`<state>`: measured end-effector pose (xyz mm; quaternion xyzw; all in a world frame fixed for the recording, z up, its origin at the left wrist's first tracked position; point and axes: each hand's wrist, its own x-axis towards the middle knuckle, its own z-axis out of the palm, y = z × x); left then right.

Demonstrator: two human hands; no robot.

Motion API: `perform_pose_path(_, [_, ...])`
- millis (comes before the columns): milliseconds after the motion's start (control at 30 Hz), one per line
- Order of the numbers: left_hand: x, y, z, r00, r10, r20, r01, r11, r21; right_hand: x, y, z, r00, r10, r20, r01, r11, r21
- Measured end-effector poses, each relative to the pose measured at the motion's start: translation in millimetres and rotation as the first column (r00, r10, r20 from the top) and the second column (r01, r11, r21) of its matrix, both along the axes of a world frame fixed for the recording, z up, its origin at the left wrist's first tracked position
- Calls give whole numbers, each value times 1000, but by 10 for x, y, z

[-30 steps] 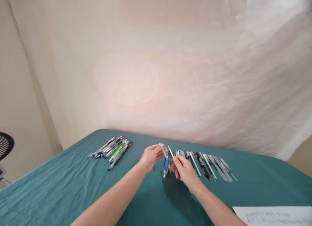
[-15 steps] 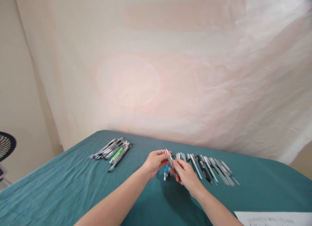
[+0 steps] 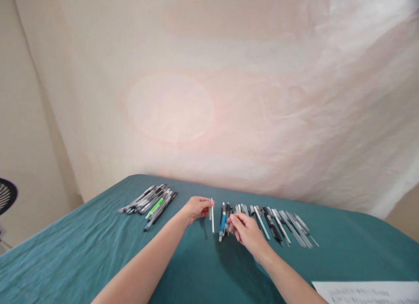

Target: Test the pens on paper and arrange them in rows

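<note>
My left hand [image 3: 197, 208] pinches the upper end of a slim white pen [image 3: 212, 219], holding it nearly upright above the cloth. A short pale grey-green piece shows beside it under the fingertips; I cannot tell whether it is a separate part. To the right, my right hand [image 3: 246, 232] is closed, thumb against curled fingers, in front of the row of pens. Whatever may be between those fingers is too small to make out. Between the hands lies a blue pen [image 3: 223, 221] with a grey end, alongside a dark pen [image 3: 228, 212].
A row of white, grey and black pens [image 3: 276, 227] runs to the right. At the left lies a pile of pens [image 3: 153, 201], one bright green. A printed sheet [image 3: 366, 291] is at the lower right on the green cloth [image 3: 81, 247]. A black fan [image 3: 7, 195] stands far left.
My hands were together on a pen and have come apart. The left has moved left with the white pen; the right stays near its place. The blue pen is now more fully visible.
</note>
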<state>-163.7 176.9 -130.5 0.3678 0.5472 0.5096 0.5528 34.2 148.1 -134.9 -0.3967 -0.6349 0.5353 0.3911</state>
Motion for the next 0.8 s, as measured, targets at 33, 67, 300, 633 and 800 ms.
perform_pose_path(33, [43,26,-14,999,-10,-45,9,1000,-7,8,11,-2,1000,-10,-7,10,1000,5])
perform_pose_path(67, [87,63,-28,996,-9,-89,8,1000,-9,16,22,-6,1000,-20,-12,20,1000,12])
perform_pose_path(300, [277,430,-144,946,100,-307,-96,995,29,55,75,-37,996,-84,-31,85,996,15])
perform_pose_path(633, [281,410,-175,911,103,-400,-69,993,98,57,111,-48,989,-102,-106,94,992,-84])
perform_pose_path(800, [258,268,-124,910,68,-408,-18,992,125,68,160,-54,961,-183,-208,152,976,-154])
